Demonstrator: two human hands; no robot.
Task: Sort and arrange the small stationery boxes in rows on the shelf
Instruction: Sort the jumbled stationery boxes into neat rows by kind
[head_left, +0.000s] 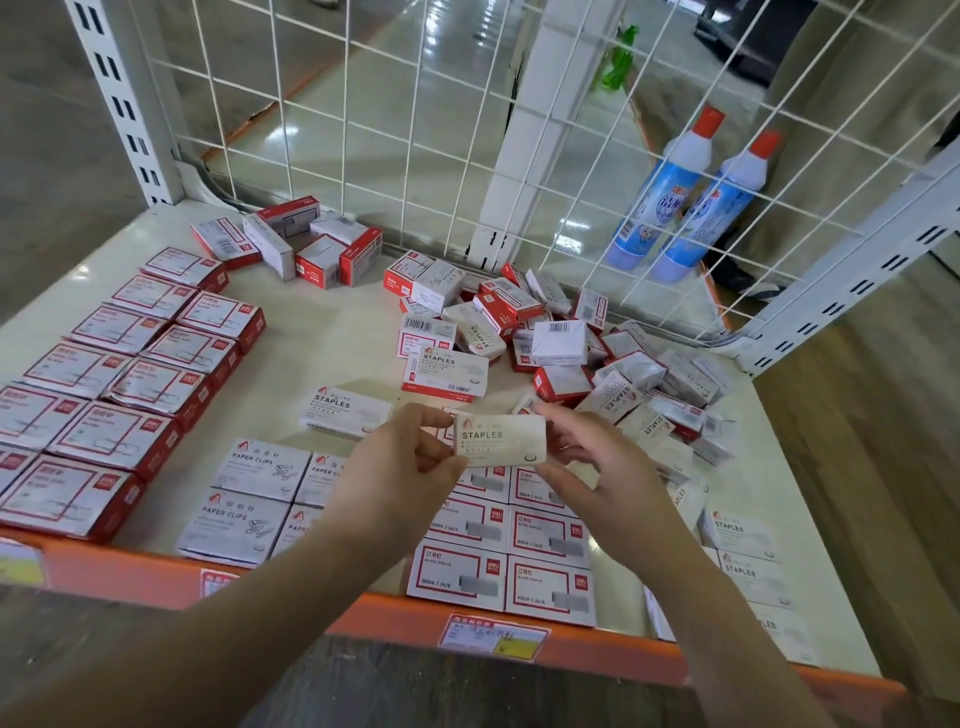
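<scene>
Both hands hold one white staples box (500, 439) above the shelf (332, 332): the left hand (400, 462) pinches its nine-o'clock end between thumb and curled fingers, the right hand (597, 457) grips its three-o'clock end likewise. The box's long axis runs nine to three, label facing up. Toward one o'clock lies a loose heap of boxes (571, 343); at nine o'clock, red-edged boxes (130, 374) stand in rows.

Both forearms reach forward — left hand (410, 457) and right hand (597, 457) pinching, fingers curled, thumbs up.
</scene>
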